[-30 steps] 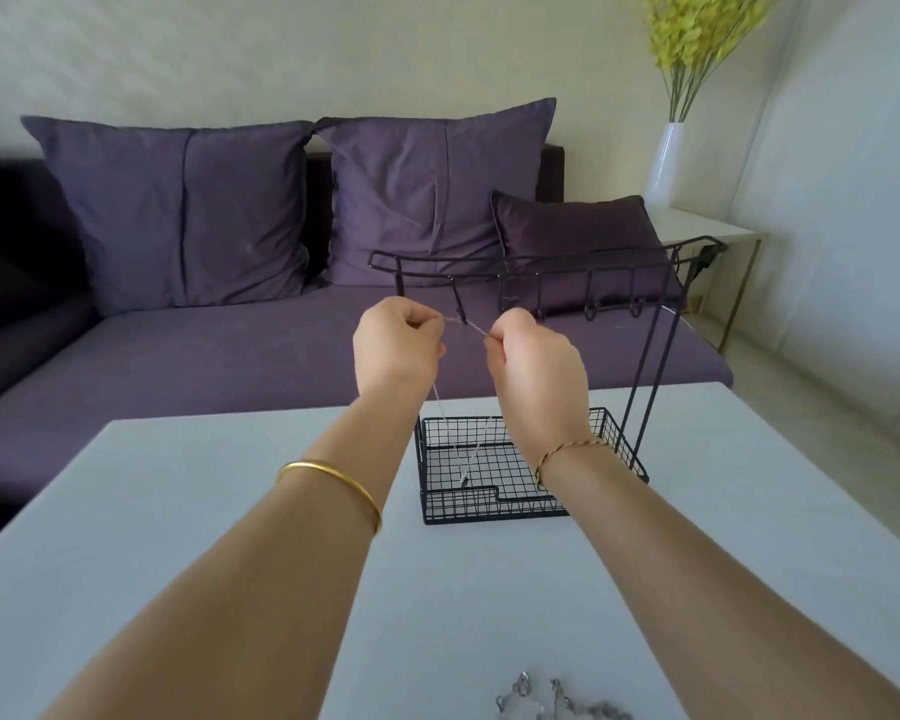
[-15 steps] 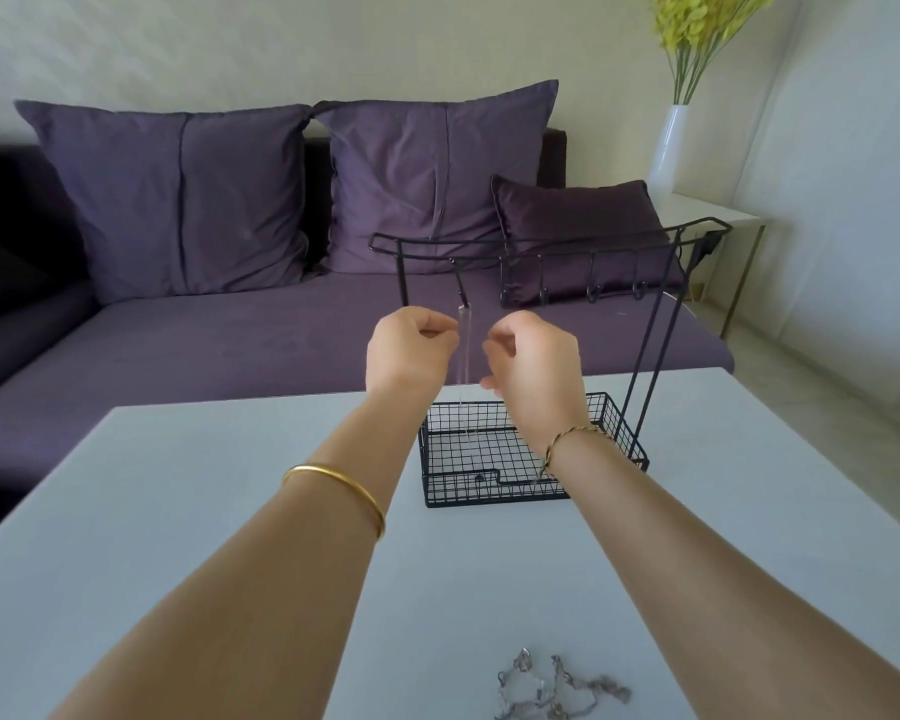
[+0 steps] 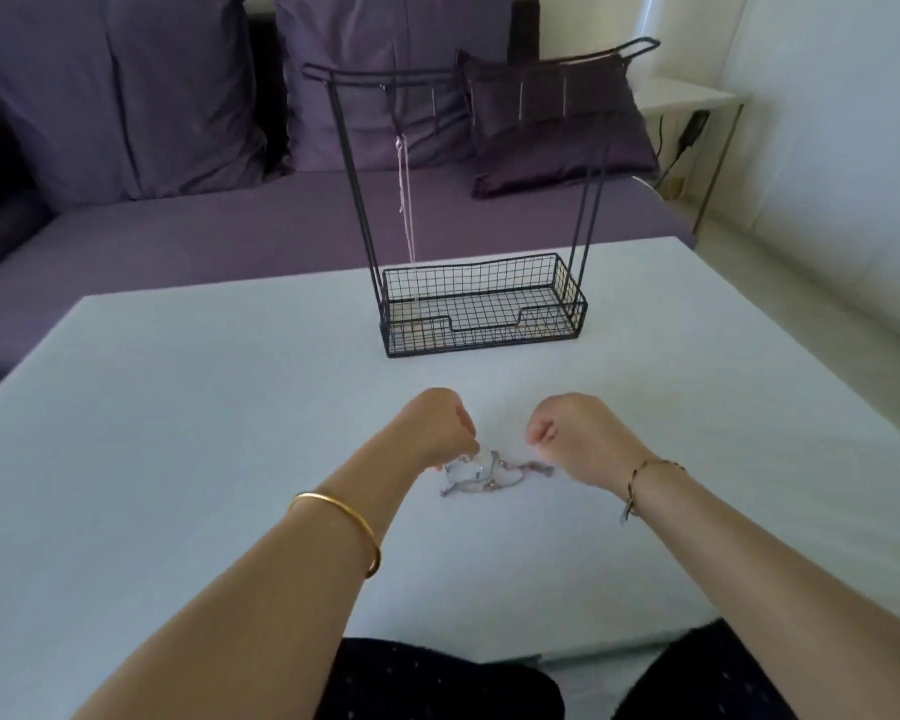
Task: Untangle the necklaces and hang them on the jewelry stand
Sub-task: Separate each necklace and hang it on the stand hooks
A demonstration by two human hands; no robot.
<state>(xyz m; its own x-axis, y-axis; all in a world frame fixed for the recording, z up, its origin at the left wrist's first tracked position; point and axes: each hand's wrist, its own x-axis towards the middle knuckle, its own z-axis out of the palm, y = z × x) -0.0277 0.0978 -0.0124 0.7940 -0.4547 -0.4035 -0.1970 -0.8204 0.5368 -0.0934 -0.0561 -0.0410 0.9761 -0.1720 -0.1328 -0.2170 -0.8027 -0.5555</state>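
A black wire jewelry stand [image 3: 481, 304] with a mesh basket base stands at the far side of the white table [image 3: 178, 407]. One thin necklace [image 3: 405, 200] hangs from a hook near the left end of its top rail. A tangled chain necklace [image 3: 489, 475] lies on the table between my hands. My left hand [image 3: 440, 431] is curled with its fingertips down on the left end of the tangle. My right hand [image 3: 567, 433] is loosely fisted just right of the tangle, apart from it and holding nothing.
A purple sofa with cushions [image 3: 178, 96] runs behind the table. A white side table [image 3: 697, 101] with a cable stands at the back right. My dark-clothed knees [image 3: 437, 683] show below the near table edge.
Both hands left the stand's rail, where the thin necklace now hangs, and dropped back to the tangle near me. The view tilted downward.
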